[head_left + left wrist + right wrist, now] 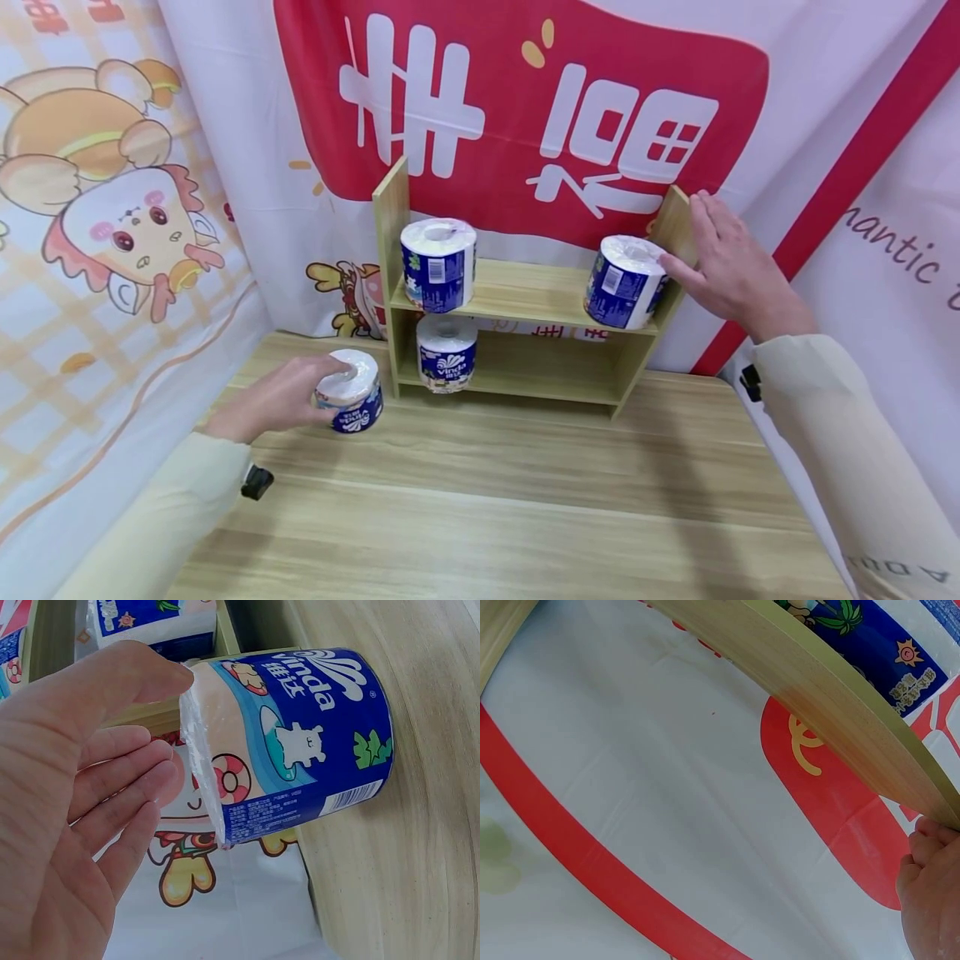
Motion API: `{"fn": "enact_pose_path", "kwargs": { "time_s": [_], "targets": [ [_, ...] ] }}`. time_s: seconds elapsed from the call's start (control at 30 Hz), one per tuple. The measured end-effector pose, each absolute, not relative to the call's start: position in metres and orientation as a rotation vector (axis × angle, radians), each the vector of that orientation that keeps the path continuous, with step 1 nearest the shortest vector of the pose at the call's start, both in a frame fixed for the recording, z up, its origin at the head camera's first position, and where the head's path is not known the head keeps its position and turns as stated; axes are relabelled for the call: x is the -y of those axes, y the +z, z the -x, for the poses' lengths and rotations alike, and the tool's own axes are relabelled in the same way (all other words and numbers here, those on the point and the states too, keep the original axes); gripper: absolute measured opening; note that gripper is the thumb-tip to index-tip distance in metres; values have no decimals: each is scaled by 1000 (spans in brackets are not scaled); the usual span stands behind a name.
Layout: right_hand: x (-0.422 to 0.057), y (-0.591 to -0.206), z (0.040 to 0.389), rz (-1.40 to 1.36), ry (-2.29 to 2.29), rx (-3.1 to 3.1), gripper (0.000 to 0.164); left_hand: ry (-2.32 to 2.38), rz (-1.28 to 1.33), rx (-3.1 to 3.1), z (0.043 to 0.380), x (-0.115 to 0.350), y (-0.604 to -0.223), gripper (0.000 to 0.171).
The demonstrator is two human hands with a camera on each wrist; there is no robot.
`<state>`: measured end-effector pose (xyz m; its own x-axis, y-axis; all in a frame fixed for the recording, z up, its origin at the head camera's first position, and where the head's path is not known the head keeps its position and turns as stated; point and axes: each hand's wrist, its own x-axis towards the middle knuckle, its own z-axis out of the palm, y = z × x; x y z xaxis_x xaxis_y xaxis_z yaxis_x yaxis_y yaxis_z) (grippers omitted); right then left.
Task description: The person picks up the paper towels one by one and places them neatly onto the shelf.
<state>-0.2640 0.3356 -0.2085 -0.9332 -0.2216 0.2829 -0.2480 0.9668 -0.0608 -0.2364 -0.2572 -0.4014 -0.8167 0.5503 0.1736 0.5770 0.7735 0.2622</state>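
My left hand (288,396) is at a blue-and-white toilet roll (358,417) standing on the table, left of a small wooden shelf (555,379). In the left wrist view, the thumb (161,671) reaches the top rim of that roll (300,742). The fingers are loosely bent beside the roll's top face and not wrapped round it. At the shelf's right side panel, my right hand (738,267) holds the upper part, with fingers outside and thumb inside. In the right wrist view, bent fingers (924,844) meet the panel (840,727); the thumb is hidden.
One toilet roll (438,271) stands at the upper board's left end, another (626,287) at its right end by my thumb. A third roll (447,358) sits on the lower board, at the left. Printed cloth (225,50) hangs behind and beside the wooden table (525,517).
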Motion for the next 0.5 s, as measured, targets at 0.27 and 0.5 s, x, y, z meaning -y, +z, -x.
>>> {"fn": "enact_pose_path", "kwargs": {
  "time_s": [0.27, 0.5],
  "targets": [
    [-337, -209, 264, -342, 141, 2842, 102, -450, 914, 2885, 244, 255, -406, 63],
    [-335, -208, 264, -342, 142, 2839, 102, -457, 939, 2855, 247, 253, -407, 58]
  ]
}}
